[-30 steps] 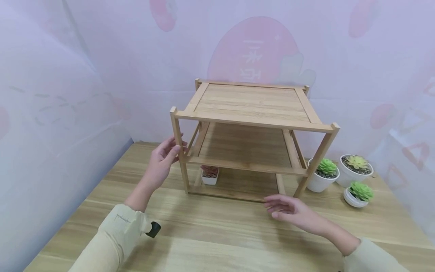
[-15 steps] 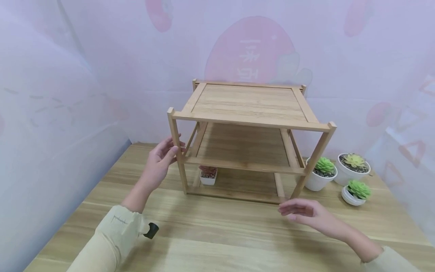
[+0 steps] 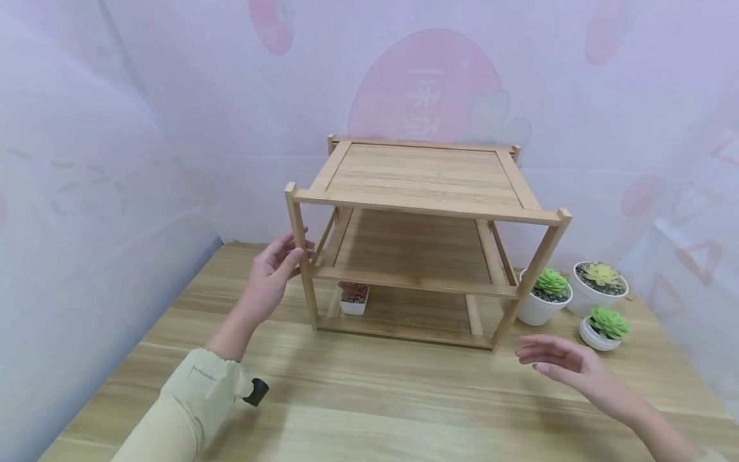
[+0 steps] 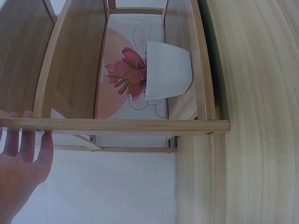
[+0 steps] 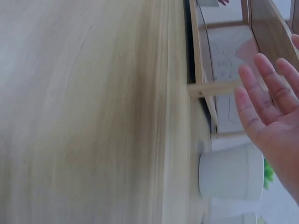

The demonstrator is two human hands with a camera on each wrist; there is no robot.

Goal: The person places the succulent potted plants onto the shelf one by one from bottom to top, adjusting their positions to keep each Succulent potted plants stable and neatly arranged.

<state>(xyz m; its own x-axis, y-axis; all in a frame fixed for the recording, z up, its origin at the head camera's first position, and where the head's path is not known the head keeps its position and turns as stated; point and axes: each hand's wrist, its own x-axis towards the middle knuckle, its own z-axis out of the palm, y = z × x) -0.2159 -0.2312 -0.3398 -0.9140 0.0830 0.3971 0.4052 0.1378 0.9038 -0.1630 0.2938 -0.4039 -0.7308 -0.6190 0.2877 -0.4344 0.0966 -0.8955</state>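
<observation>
A three-tier wooden shelf rack (image 3: 427,176) stands on the wooden table. My left hand (image 3: 271,266) holds its front left post, thumb on the near side and fingers reaching behind; in the left wrist view the fingertips (image 4: 28,114) show past the post. On the bottom tier, at the left, sits a red succulent (image 4: 128,74) in a white square pot (image 4: 169,71). Right of the rack my right hand (image 3: 566,362) hovers above the table, fingers extended and holding nothing. The nearest pot to it is a small green succulent (image 3: 606,324) in a low white pot.
Beside the rack's right side stand a green succulent (image 3: 551,285) in a white pot and a yellow-green one (image 3: 602,274) in a larger white pot. A printed cloth (image 3: 427,90) hangs behind the rack. The bare wooden tabletop (image 3: 358,398) spreads in front.
My right hand has moved right, from in front of the rack's lower edge to beyond its front right post. The left hand stays at the left post.
</observation>
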